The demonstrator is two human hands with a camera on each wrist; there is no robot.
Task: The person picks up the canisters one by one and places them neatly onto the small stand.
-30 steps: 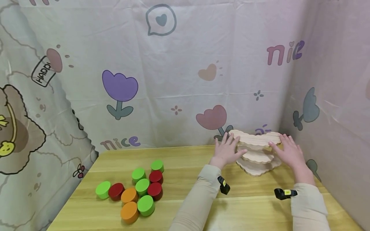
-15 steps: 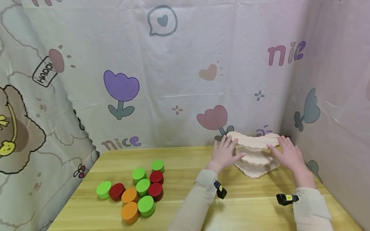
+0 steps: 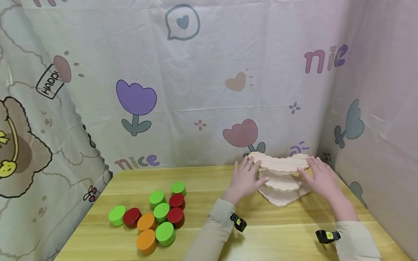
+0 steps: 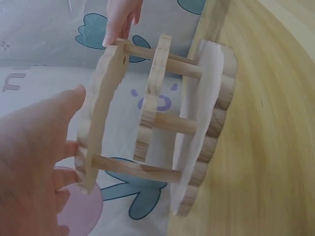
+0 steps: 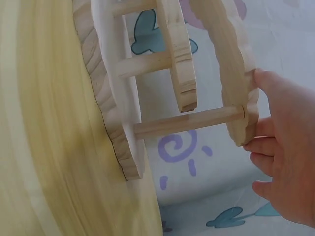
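A pale wooden stand [image 3: 280, 164] with three scalloped tiers joined by dowels stands on the table at the right, near the back. My left hand [image 3: 244, 178] holds the left end of its top tier, fingers at the outer edge and thumb toward the front. At the opposite end my right hand [image 3: 323, 178] grips the same tier; in the right wrist view the thumb [image 5: 268, 81] is on one edge and the fingers fold round the end. The lowest tier [image 4: 212, 83] rests flat on the wood in the left wrist view.
Several round blocks lie grouped on the left of the table [image 3: 209, 210]: green ones [image 3: 165, 233], red ones [image 3: 132, 218] and orange ones [image 3: 146, 241]. A printed cloth [image 3: 196, 72] hangs right behind the table and along both sides.
Both hands have moved left and toward me, and the wooden stand has slid with them across the table. The round blocks have stayed where they were.
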